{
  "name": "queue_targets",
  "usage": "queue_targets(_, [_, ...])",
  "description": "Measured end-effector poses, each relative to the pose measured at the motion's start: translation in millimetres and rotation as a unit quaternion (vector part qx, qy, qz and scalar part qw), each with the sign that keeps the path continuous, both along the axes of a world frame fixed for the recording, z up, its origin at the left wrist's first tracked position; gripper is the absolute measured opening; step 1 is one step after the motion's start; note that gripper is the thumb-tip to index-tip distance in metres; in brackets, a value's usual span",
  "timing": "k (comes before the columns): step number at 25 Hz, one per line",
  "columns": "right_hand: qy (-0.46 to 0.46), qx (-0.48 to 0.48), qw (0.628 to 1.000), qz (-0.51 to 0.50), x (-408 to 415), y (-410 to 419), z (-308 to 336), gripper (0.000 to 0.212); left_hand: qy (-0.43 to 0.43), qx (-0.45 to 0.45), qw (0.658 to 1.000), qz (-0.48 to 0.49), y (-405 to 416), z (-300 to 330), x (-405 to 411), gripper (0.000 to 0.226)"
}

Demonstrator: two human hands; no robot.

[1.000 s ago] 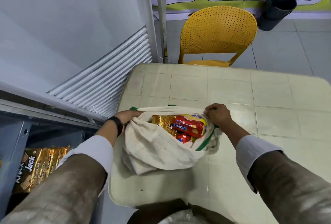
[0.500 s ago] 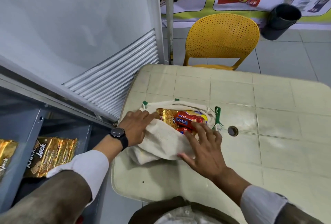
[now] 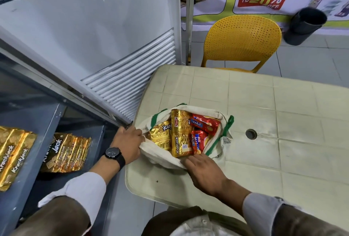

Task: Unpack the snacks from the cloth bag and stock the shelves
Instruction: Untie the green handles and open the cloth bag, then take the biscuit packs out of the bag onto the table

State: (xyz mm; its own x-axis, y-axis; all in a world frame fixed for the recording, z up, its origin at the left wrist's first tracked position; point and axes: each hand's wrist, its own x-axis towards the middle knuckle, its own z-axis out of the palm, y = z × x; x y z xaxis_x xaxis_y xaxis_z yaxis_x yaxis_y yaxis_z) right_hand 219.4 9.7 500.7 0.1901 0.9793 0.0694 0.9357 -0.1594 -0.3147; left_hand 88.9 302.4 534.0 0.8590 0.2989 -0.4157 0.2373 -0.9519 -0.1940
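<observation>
— Since a moment ago the cloth bag [image 3: 166,157] is lying wider open, isn't it? More packets are showing now, and the right hand [image 3: 203,172] is sitting nearer the person than it was.

— Yes. Starting with the big things: the white cabinet [image 3: 90,33] with the slatted vent is standing at the left, and the pale tiled table [image 3: 264,122] is filling the right, with a yellow chair [image 3: 241,37] pushed in at its far edge.

— And the grey shelves [image 3: 37,122]?

— They are sitting low at the left, just beside the table. Gold Krackjack packets [image 3: 68,152] are already lying there, more of them [image 3: 13,156] on the nearer level.

— Where is the bag itself lying?

— On the table's near left corner, mouth up, green trim showing round the rim. Two gold Krackjack packs [image 3: 180,133] are lying inside on the left, two red Marie packs [image 3: 204,124] beside them on the right.

— What are the hands doing?

— The left hand [image 3: 129,145], a black watch [image 3: 113,152] on its wrist, is gripping the bag's left rim, fingers curled into the cloth. The right hand is lying flat on the near rim, fingers straight and close together, the tips touching the bottom edge of the long gold pack.

— Is it holding that pack?

— I cannot tell that it is; the fingers are only pressing there.

— Anything smaller?

— A round hole [image 3: 251,134] in the tabletop, just to the right of the bag.
</observation>
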Motion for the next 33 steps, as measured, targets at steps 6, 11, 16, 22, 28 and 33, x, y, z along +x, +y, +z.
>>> queue_targets(6, [-0.068,-0.066,0.994,0.059,-11.4,-16.0,-23.2,0.058,0.063,-0.057,0.994,0.067,-35.5,-35.1,-23.6,0.068])
queue_targets(11, [-0.059,-0.169,0.984,-0.022,-5.3,-44.6,-26.7,0.078,0.048,-0.054,0.996,0.058,-50.0,-38.0,-23.5,0.058])
queue_targets(16, [0.072,-0.110,0.989,-0.067,23.2,-58.1,-9.0,0.058,-0.059,-0.157,0.972,0.162,-38.9,-22.8,-19.8,0.049])
queue_targets(22, [0.105,0.103,0.914,-0.379,96.5,-24.1,16.5,0.025,-0.276,-0.212,0.901,0.259,-11.9,-6.4,49.7,0.027])
queue_targets(28, [0.367,-0.024,0.807,-0.462,172.4,28.9,10.4,0.025,-0.145,-0.303,0.897,0.287,1.0,-23.8,112.7,0.045])
queue_targets(33, [0.250,-0.049,0.832,-0.493,197.9,46.0,4.8,0.010,-0.194,-0.244,0.887,0.341,16.1,-24.5,144.9,0.030])
